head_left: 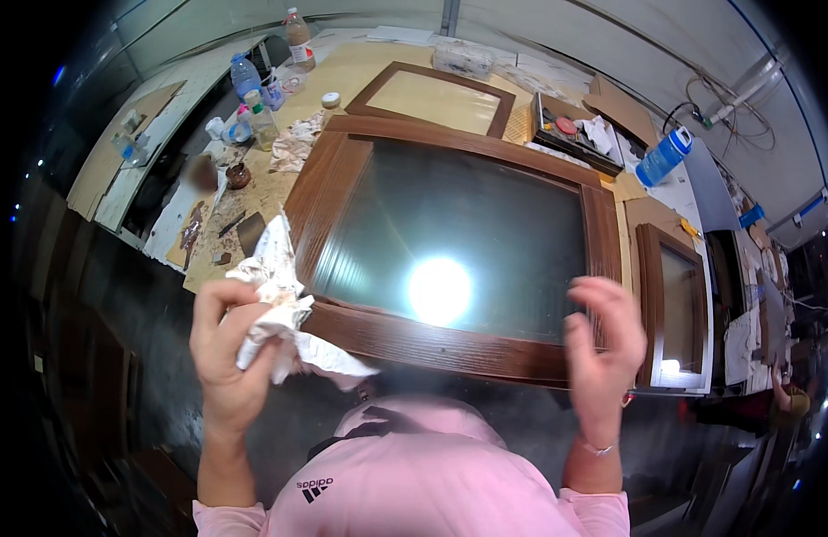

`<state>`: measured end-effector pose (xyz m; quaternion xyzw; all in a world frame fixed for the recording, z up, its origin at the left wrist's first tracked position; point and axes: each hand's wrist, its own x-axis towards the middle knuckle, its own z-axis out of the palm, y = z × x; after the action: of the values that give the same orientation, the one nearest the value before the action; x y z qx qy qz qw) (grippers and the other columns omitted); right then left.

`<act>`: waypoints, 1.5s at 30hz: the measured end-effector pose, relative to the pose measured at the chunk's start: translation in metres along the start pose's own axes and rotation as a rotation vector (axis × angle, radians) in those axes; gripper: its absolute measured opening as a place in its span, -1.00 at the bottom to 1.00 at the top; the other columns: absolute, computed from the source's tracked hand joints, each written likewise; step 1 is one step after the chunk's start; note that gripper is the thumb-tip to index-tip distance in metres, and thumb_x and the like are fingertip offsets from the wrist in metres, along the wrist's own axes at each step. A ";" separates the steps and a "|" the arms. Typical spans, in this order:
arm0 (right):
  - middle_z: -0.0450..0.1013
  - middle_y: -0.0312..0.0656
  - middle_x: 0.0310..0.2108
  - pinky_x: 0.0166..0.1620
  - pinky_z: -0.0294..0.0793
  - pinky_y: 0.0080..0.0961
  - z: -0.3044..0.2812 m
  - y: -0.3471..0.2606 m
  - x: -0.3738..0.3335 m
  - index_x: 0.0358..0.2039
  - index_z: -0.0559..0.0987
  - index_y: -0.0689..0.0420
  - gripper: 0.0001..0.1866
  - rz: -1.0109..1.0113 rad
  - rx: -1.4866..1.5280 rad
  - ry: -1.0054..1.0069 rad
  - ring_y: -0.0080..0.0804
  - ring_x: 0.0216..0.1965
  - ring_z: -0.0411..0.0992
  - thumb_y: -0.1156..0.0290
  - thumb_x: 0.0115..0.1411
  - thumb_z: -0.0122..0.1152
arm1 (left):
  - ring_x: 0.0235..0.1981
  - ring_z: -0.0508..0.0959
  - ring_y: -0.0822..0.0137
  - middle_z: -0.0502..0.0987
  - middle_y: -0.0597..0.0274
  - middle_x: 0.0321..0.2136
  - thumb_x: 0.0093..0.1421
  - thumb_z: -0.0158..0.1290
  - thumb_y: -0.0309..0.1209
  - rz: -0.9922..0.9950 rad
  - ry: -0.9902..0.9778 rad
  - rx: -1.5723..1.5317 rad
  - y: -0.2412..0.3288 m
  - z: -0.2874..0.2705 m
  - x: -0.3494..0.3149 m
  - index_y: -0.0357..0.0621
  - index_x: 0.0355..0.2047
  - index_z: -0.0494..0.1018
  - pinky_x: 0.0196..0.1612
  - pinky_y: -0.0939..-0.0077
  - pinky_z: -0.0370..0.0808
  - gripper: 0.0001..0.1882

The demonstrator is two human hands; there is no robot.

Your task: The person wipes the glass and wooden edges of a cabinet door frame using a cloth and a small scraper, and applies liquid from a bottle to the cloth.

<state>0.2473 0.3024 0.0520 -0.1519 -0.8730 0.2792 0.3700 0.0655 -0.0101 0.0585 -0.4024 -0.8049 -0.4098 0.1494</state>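
A brown wood-framed glass door panel (432, 351) lies on the workbench in front of me, a bright lamp reflected in its dark glass. At its near left corner, my left hand (233, 349) is closed around a crumpled, stained white rag (278, 304), whose loose ends hang over the fingers. My right hand (606, 345), slightly blurred, is over the panel's near right corner with thumb and fingers apart and nothing in it. Whether its fingers touch the frame I cannot tell.
Left on the bench are bottles (262, 121), a small dark jar (239, 175) and a bunched cloth (296, 143). Another frame (387, 76) lies behind the panel. Rightward are a tool box (575, 134), a blue bottle (665, 157) and a smaller framed panel (651, 295). Another person (781, 403) is far right.
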 end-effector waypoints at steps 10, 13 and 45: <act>0.52 0.03 -0.03 0.14 0.43 -0.16 -0.023 0.084 -0.043 0.00 0.57 0.32 -0.66 0.324 -0.404 0.071 0.04 0.06 0.44 0.54 0.19 0.20 | -0.31 0.52 0.09 0.44 0.09 -0.35 -0.10 0.29 -0.50 0.541 -0.516 -0.156 0.111 0.196 0.057 -0.17 -0.35 0.48 -0.29 0.24 0.49 -0.72; 0.53 0.01 -0.04 0.10 0.45 -0.16 -0.025 0.092 -0.051 -0.04 0.61 0.32 -0.67 0.312 -0.392 0.125 0.02 0.02 0.45 0.61 0.16 0.15 | -0.39 0.46 0.11 0.40 0.13 -0.43 -0.01 0.33 -0.44 0.498 -0.572 -0.137 0.094 0.194 0.051 -0.16 -0.43 0.48 -0.35 0.22 0.44 -0.78; 0.52 -0.17 -0.05 -0.09 0.56 -0.18 -0.026 0.090 -0.052 -0.07 0.60 0.26 -0.67 0.358 -0.368 0.183 -0.08 -0.04 0.44 0.59 0.10 0.20 | -0.36 0.46 0.08 0.50 0.16 -0.42 -0.12 0.34 -0.58 0.540 -0.756 -0.173 0.108 0.211 0.071 -0.25 -0.35 0.62 -0.28 0.23 0.45 -0.75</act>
<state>0.3072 0.3599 -0.0164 -0.3931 -0.8312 0.1618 0.3583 0.1223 0.2285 0.0269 -0.7291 -0.6324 -0.2468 -0.0869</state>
